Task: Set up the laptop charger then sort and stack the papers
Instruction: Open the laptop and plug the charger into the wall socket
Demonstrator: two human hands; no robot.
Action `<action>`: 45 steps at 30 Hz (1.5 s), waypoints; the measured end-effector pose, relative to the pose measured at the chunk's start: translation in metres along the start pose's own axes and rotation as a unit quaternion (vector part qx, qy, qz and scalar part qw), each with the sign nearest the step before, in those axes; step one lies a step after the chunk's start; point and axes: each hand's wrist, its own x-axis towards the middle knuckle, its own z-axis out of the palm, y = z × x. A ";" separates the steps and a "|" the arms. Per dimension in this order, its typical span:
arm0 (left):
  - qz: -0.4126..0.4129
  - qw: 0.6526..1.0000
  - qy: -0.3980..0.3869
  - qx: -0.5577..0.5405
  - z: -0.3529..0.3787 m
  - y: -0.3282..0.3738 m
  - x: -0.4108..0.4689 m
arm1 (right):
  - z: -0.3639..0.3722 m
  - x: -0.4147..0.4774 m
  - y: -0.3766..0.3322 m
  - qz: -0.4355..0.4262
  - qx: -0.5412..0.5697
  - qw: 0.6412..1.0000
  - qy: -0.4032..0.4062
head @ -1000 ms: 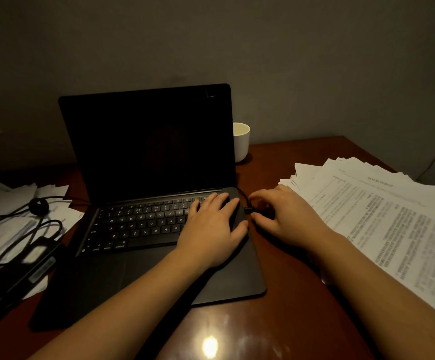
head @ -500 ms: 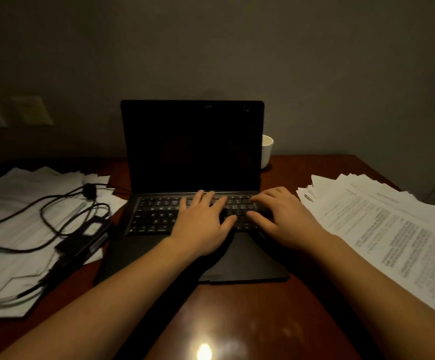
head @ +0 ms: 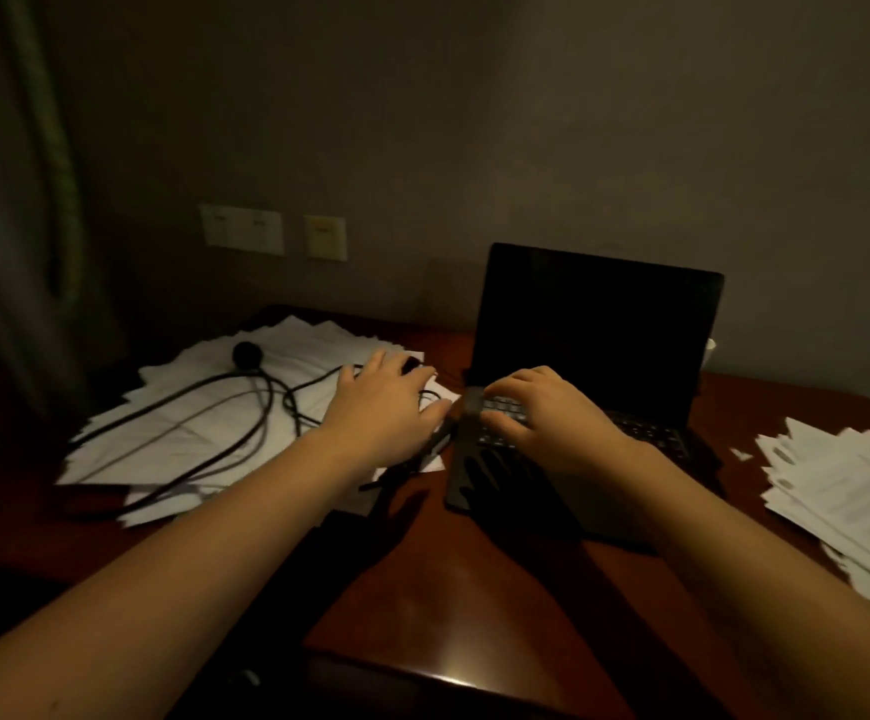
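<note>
Nearest to us, the polished tabletop point(head: 448, 589) ran up to the front edge of the open laptop point(head: 594, 335), whose screen was dark.

The right hand point(head: 542, 413) hovered over the left end of the laptop's keyboard point(head: 646, 433). Its grip was loosely curved and held nothing that we could see. The left hand point(head: 386, 402) lay just left of the laptop with its grip spread and the fingers straight, above the near end of the charger cable point(head: 265, 407). We could not tell whether it touched the cable. The charger's brick was not clearly made out under that hand.

The cable lay in loose loops on the left pile of papers point(head: 189, 428), left of the laptop. It ended in a round black plug point(head: 247, 353) at the far side of that pile. The right pile of papers point(head: 838, 491) lay fanned out to the right of the laptop, well apart from both hands.

Beyond and left of the laptop, wall sockets point(head: 325, 237) were set above the tabletop.

In our judgement the cable is limp and light and will drag sheets with it if pulled, so it is best taken by the rigid plug. The sheets are thin and slide easily. Each pile is best squared from its edges.
</note>
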 end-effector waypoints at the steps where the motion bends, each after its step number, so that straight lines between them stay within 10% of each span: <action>1: -0.014 1.000 -0.002 0.000 -0.006 -0.013 -0.006 | 0.000 0.006 -0.012 -0.003 0.007 1.000 -0.009; 23: -0.217 0.970 0.050 -0.097 -0.028 -0.218 0.006 | 0.047 0.172 -0.154 -0.072 0.185 0.972 -0.123; 45: -0.291 0.919 0.092 -0.251 -0.022 -0.298 0.000 | 0.085 0.253 -0.234 0.109 0.460 0.856 -0.208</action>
